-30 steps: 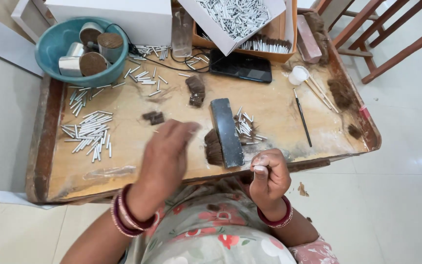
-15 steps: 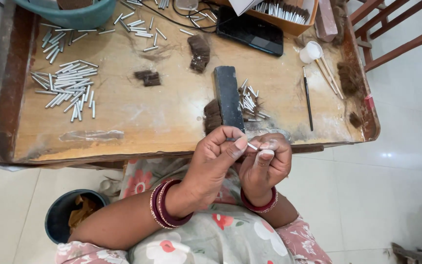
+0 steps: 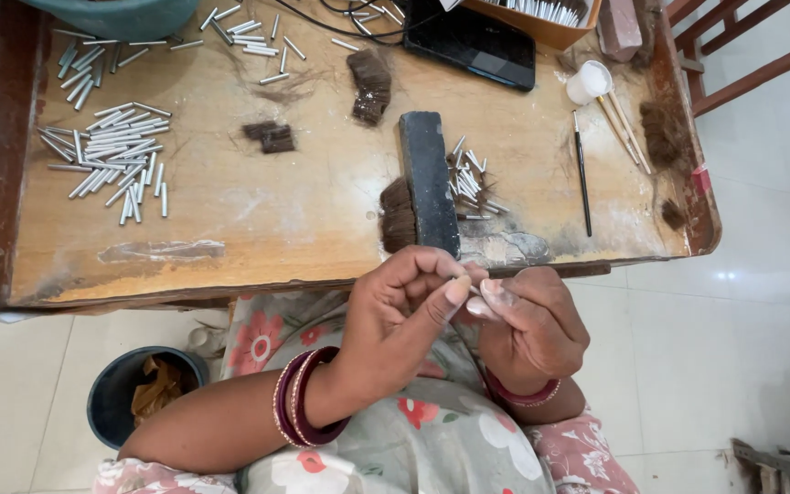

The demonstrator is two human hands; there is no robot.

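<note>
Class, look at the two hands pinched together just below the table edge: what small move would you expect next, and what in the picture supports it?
Probably a small push or twist between the fingertips. The left hand and right hand meet at a tiny piece, too small to identify, held in front of the table. Nothing is set down, so fine work at the pinch seems likeliest.

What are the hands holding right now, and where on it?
Both hands pinch one small thin piece between fingertips, left hand and right hand; it is too hidden to identify.
</note>
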